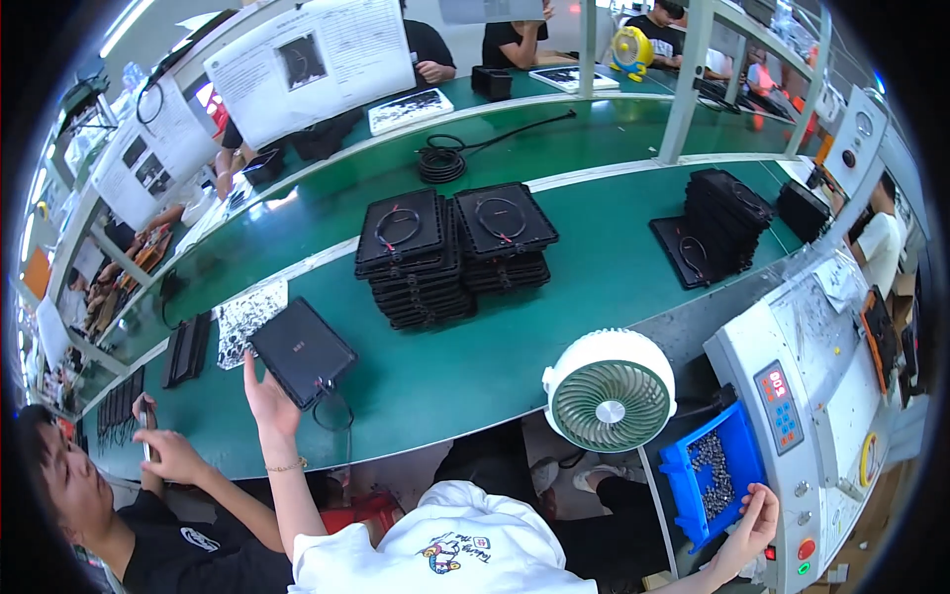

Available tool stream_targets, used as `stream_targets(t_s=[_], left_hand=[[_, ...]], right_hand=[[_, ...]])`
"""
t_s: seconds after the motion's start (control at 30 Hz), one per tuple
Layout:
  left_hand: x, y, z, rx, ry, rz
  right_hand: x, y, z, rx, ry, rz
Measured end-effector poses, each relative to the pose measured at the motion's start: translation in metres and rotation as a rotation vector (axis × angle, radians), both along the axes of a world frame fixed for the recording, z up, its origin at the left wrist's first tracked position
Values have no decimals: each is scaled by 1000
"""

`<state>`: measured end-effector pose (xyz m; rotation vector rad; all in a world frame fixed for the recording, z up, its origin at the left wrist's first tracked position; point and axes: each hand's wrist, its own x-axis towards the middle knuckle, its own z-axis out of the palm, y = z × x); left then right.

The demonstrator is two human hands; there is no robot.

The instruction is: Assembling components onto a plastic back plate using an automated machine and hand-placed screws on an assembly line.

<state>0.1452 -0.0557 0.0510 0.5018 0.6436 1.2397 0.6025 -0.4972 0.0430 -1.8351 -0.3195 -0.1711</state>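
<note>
Left hand at a black tray on the green conveyor belt; right hand at a blue parts bin.

The left hand [269, 401], fingers spread wide, touched the near-left edge of the black tray [302, 351], whose long axis ran diagonally away rightward on the belt [475, 366]. The right hand [754, 517], curled, gripped the blue bin [714, 475] of small screws.
</note>
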Motion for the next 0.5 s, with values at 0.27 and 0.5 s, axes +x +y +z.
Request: stream_targets(t_s=[0.27, 0.5], left_hand=[[-42, -9, -4, -9, 253, 35], [6, 9, 43, 311, 729, 200]], right_hand=[[-3, 3, 12, -397, -65, 256], [-10, 16, 28, -686, -293, 389]])
